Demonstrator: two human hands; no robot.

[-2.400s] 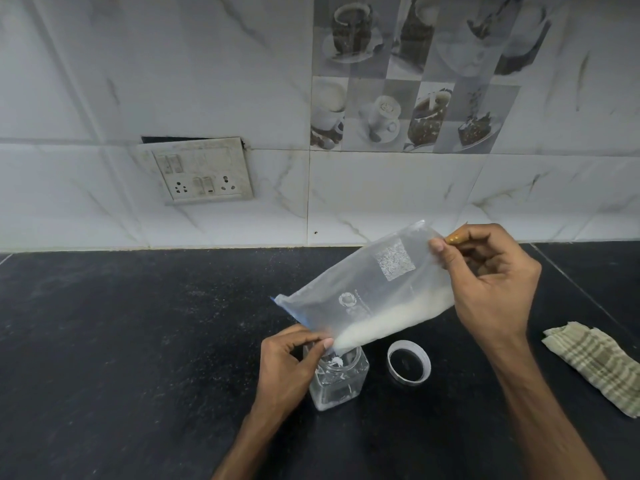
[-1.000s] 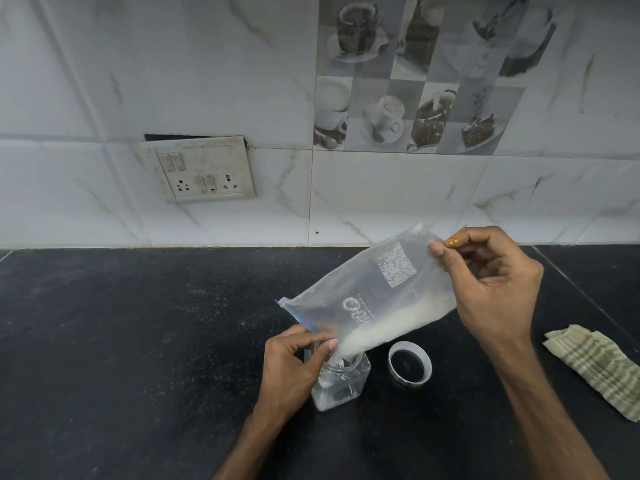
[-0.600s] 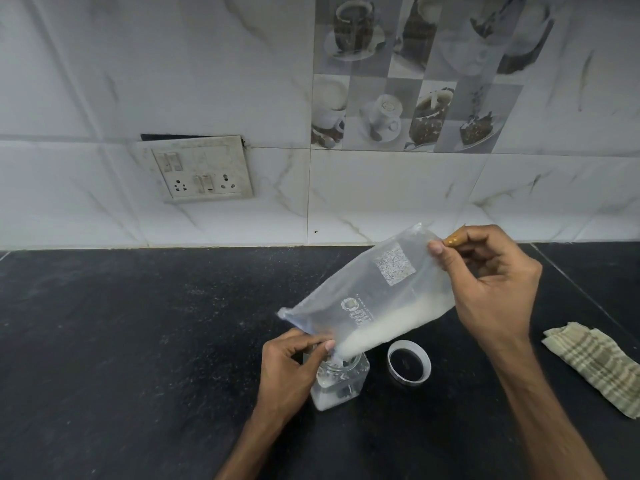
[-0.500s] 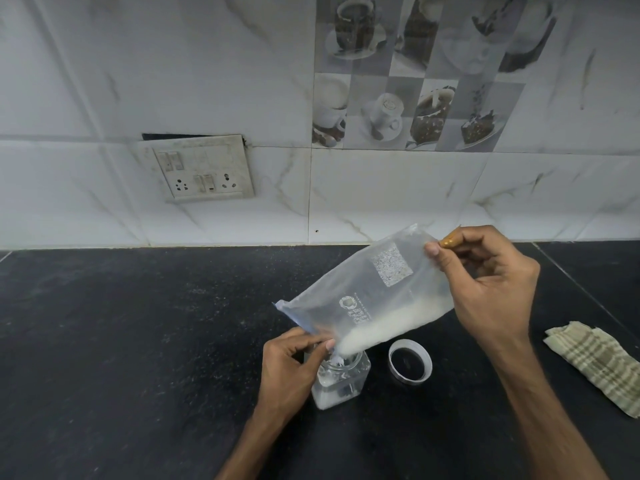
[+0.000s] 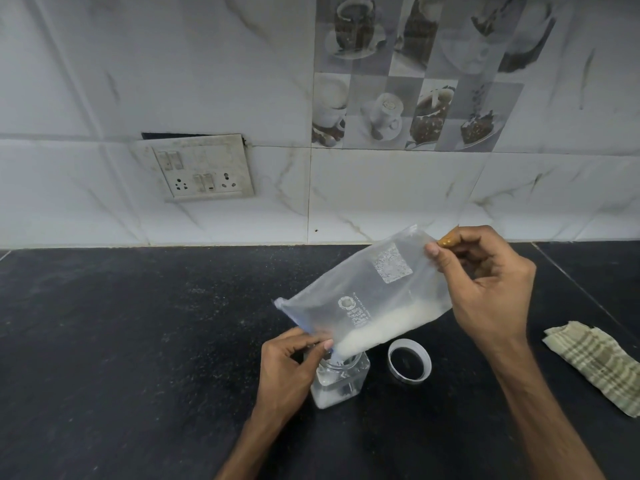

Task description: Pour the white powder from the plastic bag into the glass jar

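Note:
A clear plastic bag [image 5: 367, 289] hangs tilted over the black counter, its open mouth down at the left. White powder [image 5: 384, 325] lies along its lower edge and runs into the square glass jar [image 5: 341, 381], which holds a thin white layer at its bottom. My left hand [image 5: 285, 370] pinches the bag's mouth right at the jar's rim. My right hand [image 5: 485, 289] pinches the bag's raised closed end, higher and to the right.
The jar's white lid [image 5: 409, 363] lies open side up just right of the jar. A folded checked cloth [image 5: 599, 367] lies at the right edge of the counter [image 5: 121, 341]. A switch and socket plate [image 5: 199, 168] is on the tiled wall behind.
Both hands keep their hold and barely shift. The powder has slid down toward the bag's mouth, and the white layer in the jar has grown a little.

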